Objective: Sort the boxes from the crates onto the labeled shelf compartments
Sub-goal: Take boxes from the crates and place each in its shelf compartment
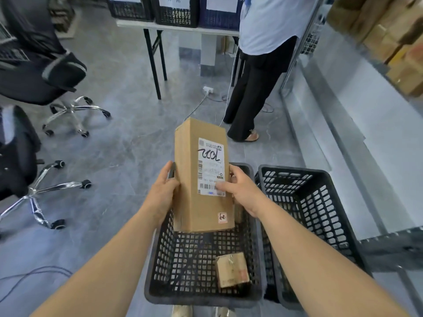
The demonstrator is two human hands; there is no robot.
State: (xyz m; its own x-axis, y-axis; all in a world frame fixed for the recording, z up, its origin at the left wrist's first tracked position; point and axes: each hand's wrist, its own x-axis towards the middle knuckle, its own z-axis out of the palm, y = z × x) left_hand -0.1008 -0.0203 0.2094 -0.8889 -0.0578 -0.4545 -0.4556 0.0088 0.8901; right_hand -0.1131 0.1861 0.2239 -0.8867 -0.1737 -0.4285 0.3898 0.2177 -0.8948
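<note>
**Item:** tall cardboard box (187, 156), centre of frame, held upright over the far end of the near black perforated crate (183, 259), apparently clear of the crate floor. White shipping label (211, 167) on the facing side. Handwritten black marking across it, seemingly upside down to the viewer, reading uncertain.

**Left grip** (163, 191): clamped on the box's left edge, fingers hidden behind.
**Right grip** (240, 191): clamped on the right edge, thumb pressed on the lower part of the label.
Both set low on the box, upper half unsupported.

**Also in the near crate:** one small cardboard box (232, 269), lower centre, lying on the crate floor.
**Just beside, to the right:** second black crate (320, 202).

**Right side of frame:** metal shelf (366, 124), with stacked cartons (389, 42) at upper right. Compartment labels not legible.

**Top centre:** standing person (263, 65) close to the shelf, and a worktop (178, 28) carrying dark crates with paper labels.
**Floor:** power strip (207, 89) with trailing cables.
**Left:** office chairs (57, 72).

**Risks, as judged:**
- Misfiling in the wrong compartment. Cause: marking read inverted, or compartment labels not checked.
- Box toppling forward out of the hold. Cause: low purchase on a tall carton during a swing towards the shelf.
- Collision or stumble. Cause: person standing by the shelf, cables and crates underfoot.
</note>
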